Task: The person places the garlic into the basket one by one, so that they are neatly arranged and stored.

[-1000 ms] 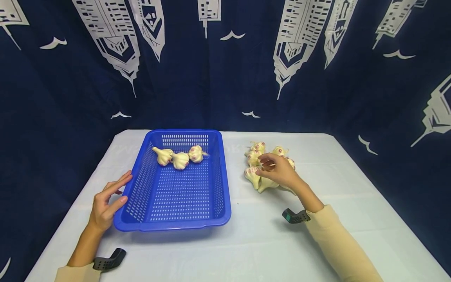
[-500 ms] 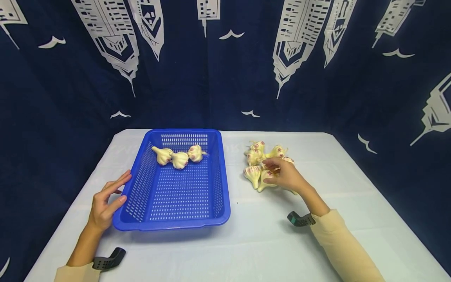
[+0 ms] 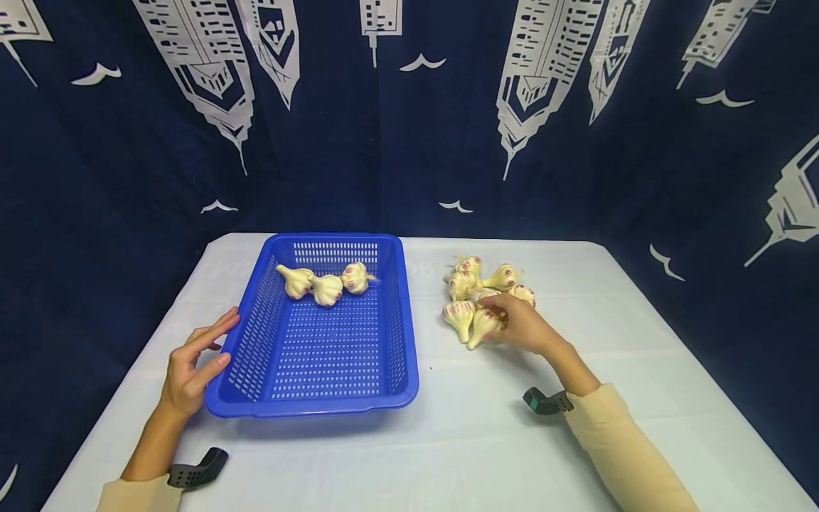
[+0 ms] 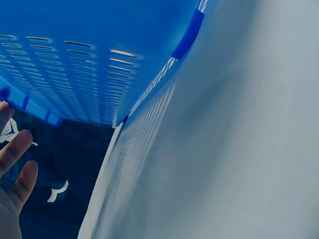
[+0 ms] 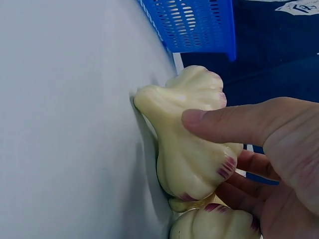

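Note:
My left hand [image 3: 187, 373] rests its extended fingertips and thumb against the left rim of a blue plastic basket [image 3: 329, 355]. Three garlic bulbs lie in the far part of that basket, one of them a middle bulb [image 3: 327, 290]. At the right, my right hand [image 3: 526, 328] pinches a garlic bulb [image 5: 192, 149] at the near side of a cluster. In the right wrist view the thumb [image 5: 229, 122] presses its side, with the other fingers behind it. Another garlic bulb [image 3: 458, 318] lies just left of the held one.
Several more garlic bulbs, such as a far bulb [image 3: 502, 276], crowd around the right hand. A white cloth [image 3: 441, 448] covers the table. Behind stands a dark blue curtain [image 3: 409, 142] with white building prints.
My right hand has shifted slightly right and down, and its thumb and fingers have closed on a near garlic bulb. The left hand and the basket stay put.

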